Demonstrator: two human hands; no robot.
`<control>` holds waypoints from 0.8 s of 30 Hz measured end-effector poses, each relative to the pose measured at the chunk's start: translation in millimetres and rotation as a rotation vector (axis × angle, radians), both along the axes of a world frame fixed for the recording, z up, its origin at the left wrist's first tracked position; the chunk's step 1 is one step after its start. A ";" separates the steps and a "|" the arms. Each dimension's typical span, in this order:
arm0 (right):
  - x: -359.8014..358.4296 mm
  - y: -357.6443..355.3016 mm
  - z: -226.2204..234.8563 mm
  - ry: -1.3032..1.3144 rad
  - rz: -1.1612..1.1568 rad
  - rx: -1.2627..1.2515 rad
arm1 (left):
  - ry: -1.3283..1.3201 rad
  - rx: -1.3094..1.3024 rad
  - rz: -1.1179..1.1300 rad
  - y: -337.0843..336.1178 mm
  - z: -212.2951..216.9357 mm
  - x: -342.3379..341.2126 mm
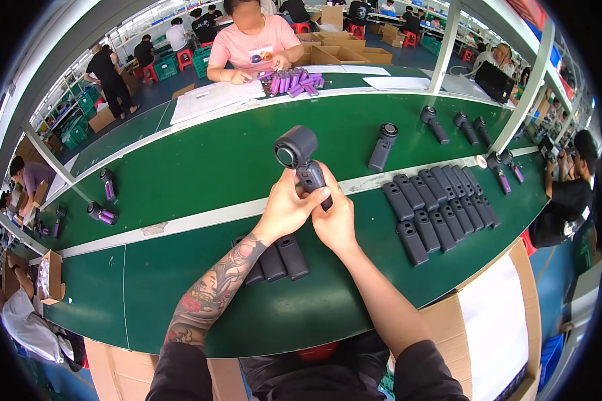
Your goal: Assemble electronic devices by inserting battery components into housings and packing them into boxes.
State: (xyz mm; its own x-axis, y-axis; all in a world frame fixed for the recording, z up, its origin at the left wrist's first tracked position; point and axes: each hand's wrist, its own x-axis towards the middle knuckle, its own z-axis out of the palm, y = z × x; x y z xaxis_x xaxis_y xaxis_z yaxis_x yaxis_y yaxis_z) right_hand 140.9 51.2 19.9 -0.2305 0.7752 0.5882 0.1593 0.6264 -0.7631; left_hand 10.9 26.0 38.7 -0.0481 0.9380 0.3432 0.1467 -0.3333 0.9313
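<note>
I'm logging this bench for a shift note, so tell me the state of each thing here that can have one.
Left hand: closed on the handheld fan's handle.
Right hand: closed on the same handle.
Handheld fan: held upright above the table.
Handle shells: lying in rows.
Assembled fan: lying flat on the belt.
Cardboard box: open.

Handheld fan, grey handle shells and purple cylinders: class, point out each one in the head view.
handheld fan [295,148], head view, on its round head.
grey handle shells [429,212], head view, mid-row.
purple cylinders [294,82], head view, middle of the pile.
</note>
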 end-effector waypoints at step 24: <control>33.1 46.8 -19.1 0.315 0.065 -0.523 | 1.282 0.220 0.129 -124.6 -29.5 -22.7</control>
